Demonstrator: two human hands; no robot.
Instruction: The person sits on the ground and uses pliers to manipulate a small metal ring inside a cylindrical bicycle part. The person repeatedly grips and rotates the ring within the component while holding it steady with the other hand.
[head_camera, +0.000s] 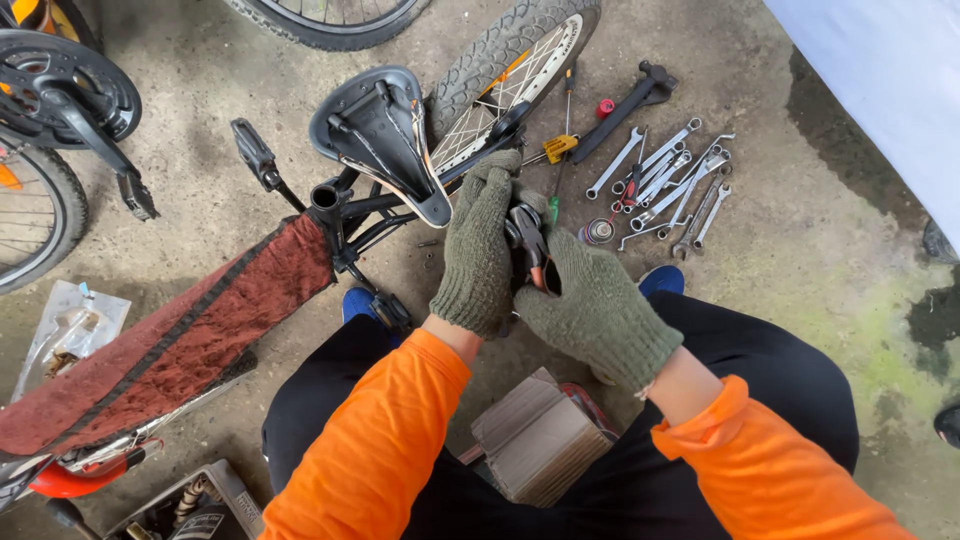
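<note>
Two gloved hands are working pliers (528, 245).
Left hand (478, 250) and right hand (590, 305) are gripping them together; wrenches (670, 185) are lying just beyond.

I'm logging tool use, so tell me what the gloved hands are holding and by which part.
Both hands, left and right, grip a small plier-like tool between them. The gloves hide the exact hold; only its dark head and an orange handle tip show.
</note>
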